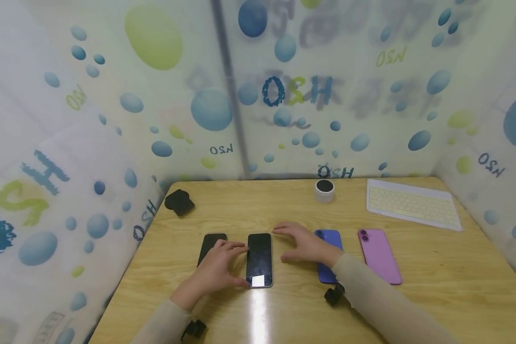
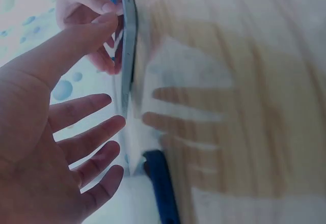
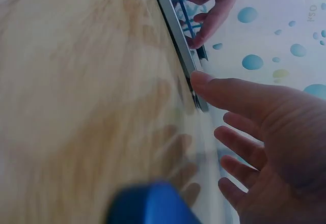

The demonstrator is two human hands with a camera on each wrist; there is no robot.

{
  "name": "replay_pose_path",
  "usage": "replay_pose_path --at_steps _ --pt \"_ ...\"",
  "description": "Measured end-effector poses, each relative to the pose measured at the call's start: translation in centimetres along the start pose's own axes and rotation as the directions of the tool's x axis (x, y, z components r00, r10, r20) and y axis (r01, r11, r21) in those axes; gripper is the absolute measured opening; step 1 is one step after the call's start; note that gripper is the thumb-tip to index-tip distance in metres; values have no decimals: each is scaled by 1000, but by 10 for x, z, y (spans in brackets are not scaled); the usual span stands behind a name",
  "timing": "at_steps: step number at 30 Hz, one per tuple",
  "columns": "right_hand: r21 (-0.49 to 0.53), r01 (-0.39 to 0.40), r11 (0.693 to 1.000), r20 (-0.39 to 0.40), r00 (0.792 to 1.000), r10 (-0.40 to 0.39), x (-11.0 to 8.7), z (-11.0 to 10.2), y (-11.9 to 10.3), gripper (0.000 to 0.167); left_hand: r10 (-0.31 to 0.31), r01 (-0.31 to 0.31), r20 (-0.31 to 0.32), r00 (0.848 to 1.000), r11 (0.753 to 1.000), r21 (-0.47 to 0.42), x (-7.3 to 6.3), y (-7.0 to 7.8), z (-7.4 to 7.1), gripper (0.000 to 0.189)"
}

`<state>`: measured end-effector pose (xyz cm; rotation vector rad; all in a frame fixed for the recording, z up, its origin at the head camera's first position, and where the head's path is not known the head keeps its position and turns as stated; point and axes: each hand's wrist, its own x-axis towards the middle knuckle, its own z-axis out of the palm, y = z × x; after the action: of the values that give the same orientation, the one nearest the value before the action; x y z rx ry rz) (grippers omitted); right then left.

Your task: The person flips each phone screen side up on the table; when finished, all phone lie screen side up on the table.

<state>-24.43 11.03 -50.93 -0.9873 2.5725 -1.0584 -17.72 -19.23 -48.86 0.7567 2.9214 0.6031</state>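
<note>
We had four phones in a row: glossy phone [image 1: 259,258] on the table [image 1: 284,306] between our hands, dark phone [image 1: 207,246] left of it, blue phone [image 1: 325,274] and pink phone [image 1: 379,255] right. Our left hand [image 1: 217,267] and right hand [image 1: 303,246] had fingers apart at its sides, unclamped, contact unclear. We judged the row mostly laid out, with only the glossy phone's handling unfinished.

On the wood-grained desk [image 1: 447,277], an irregular black object [image 1: 179,202] lies at ten o'clock, a short white black-topped cylinder [image 1: 324,195] between twelve and one, a slim white, yellow-keyed keyboard [image 1: 413,204] at two; a blue-and-green-spotted white backdrop [image 1: 352,95] beyond, at twelve.
</note>
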Motion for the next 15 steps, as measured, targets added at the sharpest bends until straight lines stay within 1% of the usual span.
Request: replay_pose_path --at_steps 5,8,13,15 --pt "-21 -21 1000 -60 998 19 -20 -15 5 67 49 -49 -7 999 998 -40 5 9 0 77" --pt "-33 -33 999 -92 995 29 -29 -23 9 65 55 -54 5 998 997 -60 10 16 3 73" --pt "-62 -48 997 -127 991 39 -44 -36 19 64 73 -71 41 997 997 -41 20 30 10 70" --pt "-72 -50 996 -143 989 40 -50 -40 24 62 96 -95 52 994 995 -31 26 36 14 72"
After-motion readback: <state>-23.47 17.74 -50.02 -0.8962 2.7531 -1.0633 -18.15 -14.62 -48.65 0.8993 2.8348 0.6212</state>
